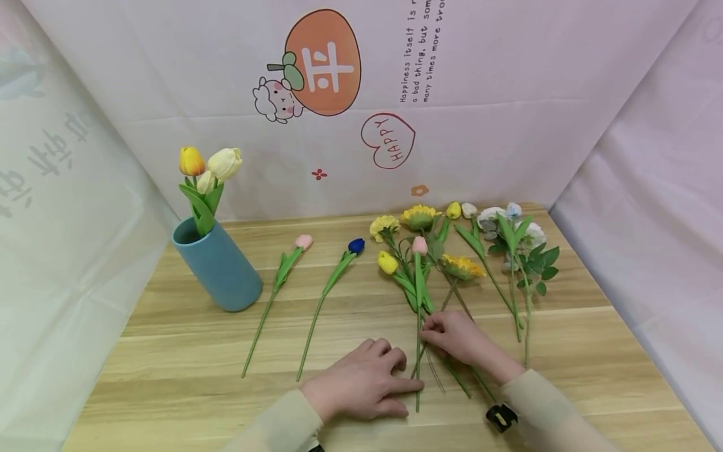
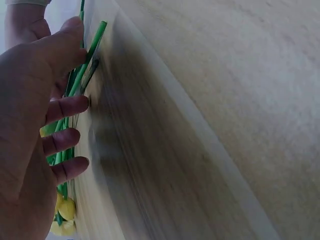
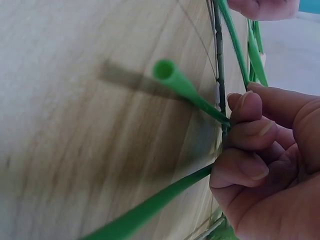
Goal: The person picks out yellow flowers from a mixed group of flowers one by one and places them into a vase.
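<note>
A pink tulip (image 1: 420, 246) lies over a bunch of flowers at the middle of the table, its stem running toward the front edge. My right hand (image 1: 456, 336) has curled fingers and pinches this stem partway down. Other green stems (image 3: 185, 92) pass by its fingers in the right wrist view. Lower down, my left hand (image 1: 364, 380) reaches in from the left, index finger straight and touching the stem near its end, thumb spread apart. Under the pink tulip are a yellow tulip (image 1: 387, 262), a yellow carnation (image 1: 385, 228) and sunflowers (image 1: 463, 267).
At left, a tilted-looking blue vase (image 1: 217, 270) holds an orange-yellow tulip (image 1: 192, 161) and cream tulips (image 1: 224, 163). Between vase and bunch lie another pink tulip (image 1: 303, 242) and a blue tulip (image 1: 356, 245). White flowers (image 1: 533, 235) and more tulips lie at right, before a printed cloth (image 1: 480, 144).
</note>
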The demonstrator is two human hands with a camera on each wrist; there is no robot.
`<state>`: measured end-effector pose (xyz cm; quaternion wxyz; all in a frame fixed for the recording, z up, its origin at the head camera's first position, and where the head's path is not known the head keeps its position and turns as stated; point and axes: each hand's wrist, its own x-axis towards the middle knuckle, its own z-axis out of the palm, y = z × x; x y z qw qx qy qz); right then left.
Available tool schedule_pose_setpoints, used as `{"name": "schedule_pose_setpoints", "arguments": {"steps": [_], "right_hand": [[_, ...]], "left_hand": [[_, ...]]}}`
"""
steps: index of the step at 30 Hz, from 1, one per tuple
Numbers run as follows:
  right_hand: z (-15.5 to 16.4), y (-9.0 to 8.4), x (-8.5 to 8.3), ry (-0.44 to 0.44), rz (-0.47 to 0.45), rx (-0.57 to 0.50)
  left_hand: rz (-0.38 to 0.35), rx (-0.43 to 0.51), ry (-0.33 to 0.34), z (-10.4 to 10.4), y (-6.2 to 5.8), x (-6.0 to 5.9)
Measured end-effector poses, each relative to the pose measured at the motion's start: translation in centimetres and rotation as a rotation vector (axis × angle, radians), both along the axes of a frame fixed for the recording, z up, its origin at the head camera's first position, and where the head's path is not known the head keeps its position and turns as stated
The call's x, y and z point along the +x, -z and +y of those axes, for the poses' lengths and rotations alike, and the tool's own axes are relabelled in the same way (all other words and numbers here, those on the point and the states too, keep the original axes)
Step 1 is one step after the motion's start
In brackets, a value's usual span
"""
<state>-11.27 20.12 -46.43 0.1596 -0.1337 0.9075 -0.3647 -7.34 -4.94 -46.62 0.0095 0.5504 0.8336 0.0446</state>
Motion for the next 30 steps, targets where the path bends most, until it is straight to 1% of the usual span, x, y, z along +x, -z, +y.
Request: {"name": "schedule_pose_setpoints", "arguments": {"steps": [2, 4, 6, 8, 11, 13, 15, 18, 24, 27, 30], "right_hand": [[0.0, 0.0, 0.0, 0.0, -0.004, 0.004], [0.0, -0.1, 0.0, 0.004, -0.002, 0.011], [-0.1, -0.1, 0.0, 0.011, 0.001, 0.019], [-0.1, -0.2, 0.0, 0.02, 0.005, 0.025], [0.0, -0.2, 0.0, 0.034, -0.003, 0.028], [0.0, -0.2, 0.0, 0.039, -0.011, 0.029], [0.0, -0.2, 0.1, 0.037, -0.019, 0.028], [0.1, -0.3, 0.1, 0.028, -0.026, 0.025], [0.2, -0.3, 0.2, 0.01, -0.01, 0.015], [0.2, -0.3, 0.1, 0.01, -0.009, 0.015], [0.2, -0.2, 0.1, 0.025, -0.03, 0.015]], "left_hand": [[-0.011, 0.007, -0.022, 0.0, -0.1, 0.0], [-0.005, 0.018, -0.046, -0.1, -0.1, 0.0], [0.025, 0.028, -0.075, -0.2, -0.1, -0.1], [0.072, 0.043, -0.108, -0.3, 0.1, -0.1], [0.138, 0.06, -0.172, -0.3, 0.2, -0.2], [0.165, 0.064, -0.218, -0.3, 0.4, -0.4], [0.173, 0.062, -0.27, -0.3, 0.5, -0.5], [0.142, 0.071, -0.349, -0.2, 0.7, -0.7], [-0.026, 0.143, -0.497, -0.4, 0.7, -1.1], [-0.074, 0.179, -0.539, -0.7, 0.4, -1.3], [-0.075, 0.213, -0.556, -1.0, 0.1, -1.4]]}}
